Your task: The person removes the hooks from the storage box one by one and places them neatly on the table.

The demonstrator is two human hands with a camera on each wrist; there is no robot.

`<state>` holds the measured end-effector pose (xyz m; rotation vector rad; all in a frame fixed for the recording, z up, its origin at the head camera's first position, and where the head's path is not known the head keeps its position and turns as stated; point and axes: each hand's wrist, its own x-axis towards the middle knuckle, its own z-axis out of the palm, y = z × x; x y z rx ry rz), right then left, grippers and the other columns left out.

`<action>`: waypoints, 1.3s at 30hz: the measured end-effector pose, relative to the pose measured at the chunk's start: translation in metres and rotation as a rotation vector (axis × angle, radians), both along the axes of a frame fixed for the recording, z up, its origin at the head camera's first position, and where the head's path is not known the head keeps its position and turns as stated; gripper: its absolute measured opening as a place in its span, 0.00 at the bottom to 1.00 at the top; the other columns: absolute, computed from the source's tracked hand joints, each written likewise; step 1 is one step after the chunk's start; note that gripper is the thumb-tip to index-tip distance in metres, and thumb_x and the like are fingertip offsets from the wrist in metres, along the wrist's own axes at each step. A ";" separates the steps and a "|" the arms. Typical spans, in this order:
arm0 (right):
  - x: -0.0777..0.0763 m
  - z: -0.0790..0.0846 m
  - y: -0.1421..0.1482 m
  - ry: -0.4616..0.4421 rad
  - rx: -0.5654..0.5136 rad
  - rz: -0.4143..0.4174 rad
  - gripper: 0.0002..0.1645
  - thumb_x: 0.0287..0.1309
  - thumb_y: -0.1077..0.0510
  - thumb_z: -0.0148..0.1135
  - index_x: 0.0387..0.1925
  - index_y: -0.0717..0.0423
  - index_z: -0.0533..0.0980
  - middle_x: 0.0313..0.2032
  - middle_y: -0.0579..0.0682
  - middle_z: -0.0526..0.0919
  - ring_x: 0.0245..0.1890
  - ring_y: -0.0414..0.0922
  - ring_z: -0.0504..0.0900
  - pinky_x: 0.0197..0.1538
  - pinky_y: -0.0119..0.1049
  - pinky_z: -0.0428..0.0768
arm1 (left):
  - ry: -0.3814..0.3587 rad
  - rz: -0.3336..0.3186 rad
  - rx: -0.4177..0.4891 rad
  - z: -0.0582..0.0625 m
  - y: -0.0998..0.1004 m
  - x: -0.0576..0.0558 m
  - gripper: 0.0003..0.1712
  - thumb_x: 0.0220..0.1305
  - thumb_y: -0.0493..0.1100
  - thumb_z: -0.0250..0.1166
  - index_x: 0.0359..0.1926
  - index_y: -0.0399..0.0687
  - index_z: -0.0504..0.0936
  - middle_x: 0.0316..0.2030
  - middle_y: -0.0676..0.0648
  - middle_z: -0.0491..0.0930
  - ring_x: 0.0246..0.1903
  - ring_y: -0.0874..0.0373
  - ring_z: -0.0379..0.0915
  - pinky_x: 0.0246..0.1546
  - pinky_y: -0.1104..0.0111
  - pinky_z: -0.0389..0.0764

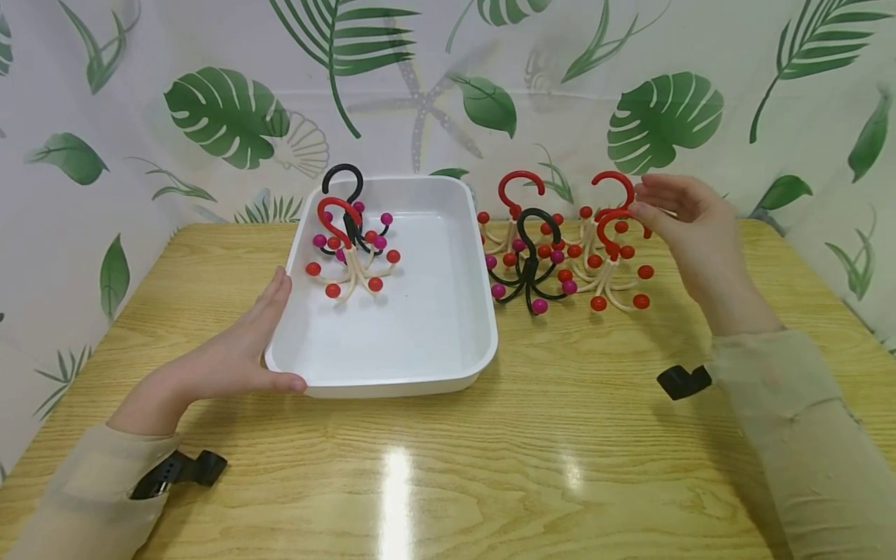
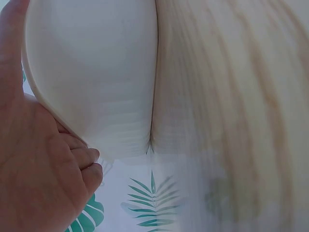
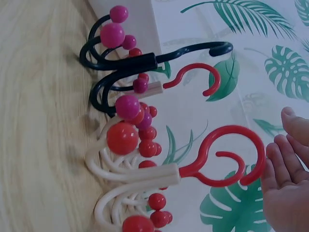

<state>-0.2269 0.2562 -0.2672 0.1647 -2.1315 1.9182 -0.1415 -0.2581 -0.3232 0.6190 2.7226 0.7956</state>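
My left hand rests against the left side of a white tray, its fingers along the wall and its thumb at the near corner; the left wrist view shows fingers at the tray's rim. Inside the tray stand a red-hooked cream octopus-shaped hanger with red balls and a black one with magenta balls. My right hand is beside the hook of a red-hooked hanger, thumb and fingers apart in the right wrist view. Whether the fingertips touch the hook, I cannot tell.
Right of the tray, a black hanger stands close to its wall. Behind are more red-hooked hangers, one at the back left and one at the back right. All stand on a wooden table before a leaf-patterned cloth.
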 end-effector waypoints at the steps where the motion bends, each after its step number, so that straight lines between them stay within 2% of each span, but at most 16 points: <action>1: 0.000 0.001 -0.002 0.010 -0.005 0.012 0.25 0.54 0.62 0.69 0.55 0.54 0.77 0.51 0.51 0.79 0.51 0.43 0.75 0.47 0.20 0.74 | 0.002 -0.001 0.000 0.000 0.000 0.000 0.77 0.46 0.61 0.74 0.72 0.41 0.24 0.73 0.42 0.19 0.72 0.42 0.23 0.64 0.41 0.48; 6: 0.000 0.007 -0.014 0.052 -0.013 0.067 0.24 0.54 0.63 0.68 0.54 0.58 0.77 0.49 0.51 0.80 0.50 0.44 0.76 0.48 0.22 0.75 | 0.002 0.000 -0.002 0.000 0.000 0.000 0.77 0.46 0.61 0.74 0.73 0.41 0.24 0.73 0.42 0.19 0.72 0.42 0.23 0.64 0.41 0.48; 11: 0.000 0.014 -0.028 0.053 -0.021 0.105 0.24 0.53 0.63 0.69 0.53 0.58 0.77 0.48 0.51 0.81 0.50 0.44 0.77 0.47 0.22 0.75 | 0.001 -0.003 0.000 0.001 0.000 0.001 0.77 0.45 0.61 0.74 0.72 0.41 0.24 0.73 0.41 0.20 0.72 0.42 0.23 0.64 0.41 0.48; 19: -0.001 0.025 -0.052 0.024 0.122 0.121 0.25 0.56 0.58 0.68 0.56 0.54 0.76 0.51 0.49 0.80 0.53 0.44 0.75 0.51 0.23 0.74 | -0.001 -0.005 -0.002 0.002 0.000 0.001 0.77 0.46 0.62 0.74 0.72 0.40 0.24 0.73 0.40 0.20 0.72 0.42 0.23 0.64 0.42 0.48; 24: -0.002 0.028 -0.073 0.048 0.163 0.168 0.24 0.56 0.57 0.67 0.56 0.54 0.76 0.51 0.51 0.80 0.53 0.45 0.75 0.52 0.27 0.74 | 0.001 -0.008 0.000 0.001 0.000 0.002 0.77 0.46 0.61 0.75 0.72 0.40 0.24 0.73 0.40 0.20 0.72 0.42 0.23 0.64 0.41 0.48; 29: -0.004 0.031 -0.092 0.060 0.252 0.158 0.24 0.57 0.54 0.67 0.55 0.52 0.76 0.51 0.52 0.80 0.52 0.44 0.77 0.55 0.31 0.74 | 0.015 -0.003 -0.003 0.000 0.000 0.001 0.76 0.46 0.60 0.75 0.73 0.40 0.24 0.73 0.40 0.21 0.72 0.42 0.24 0.65 0.42 0.48; 39: -0.012 0.033 -0.125 0.079 0.284 0.206 0.25 0.58 0.54 0.66 0.57 0.55 0.75 0.52 0.52 0.80 0.52 0.44 0.78 0.55 0.34 0.75 | 0.010 -0.006 -0.014 0.000 0.000 0.000 0.76 0.46 0.61 0.74 0.72 0.41 0.24 0.72 0.42 0.19 0.72 0.43 0.22 0.65 0.42 0.47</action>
